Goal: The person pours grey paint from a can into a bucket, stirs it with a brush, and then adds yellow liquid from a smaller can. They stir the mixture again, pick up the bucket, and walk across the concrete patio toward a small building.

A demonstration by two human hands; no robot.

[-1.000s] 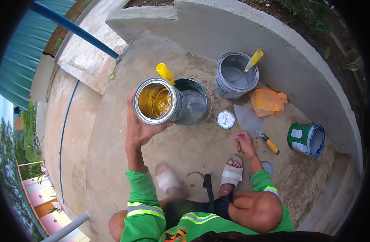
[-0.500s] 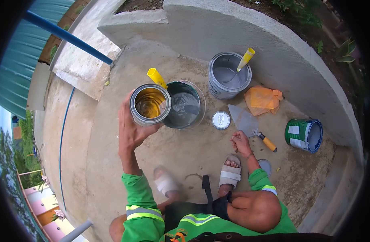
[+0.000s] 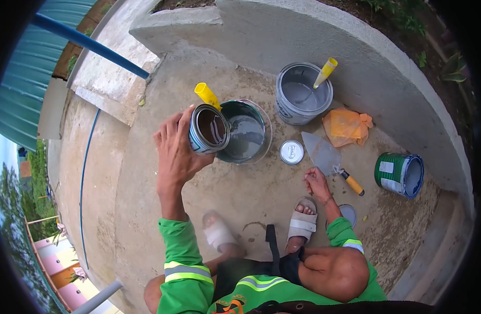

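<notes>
The small round metal can with a silver rim and a blue-and-white label (image 3: pixel 209 130) is up in the person's left hand (image 3: pixel 173 149), that grip clamped round its side. The can sits tilted, its mouth turned toward three o'clock, where the dark-green bucket with grey contents (image 3: pixel 245 133) stands; from here I can't tell whether they touch. A yellow tube (image 3: pixel 207 95) leans out at twelve o'clock from the can.

At four o'clock is the right hand (image 3: pixel 317 183), fingers bent near the steel trowel with an orange-and-black handle (image 3: pixel 322 153); I can't tell whether that grip is closed on anything. At the trowel's nine o'clock lies a round white-and-silver lid (image 3: pixel 291 152), at its one o'clock an orange bag (image 3: pixel 346 127).

A pale grey bucket (image 3: pixel 304 111) stands at the can's two o'clock, near the curved concrete wall (image 3: pixel 366 78). A green metal can (image 3: pixel 391 174) lies tipped at the right hand's three o'clock.
</notes>
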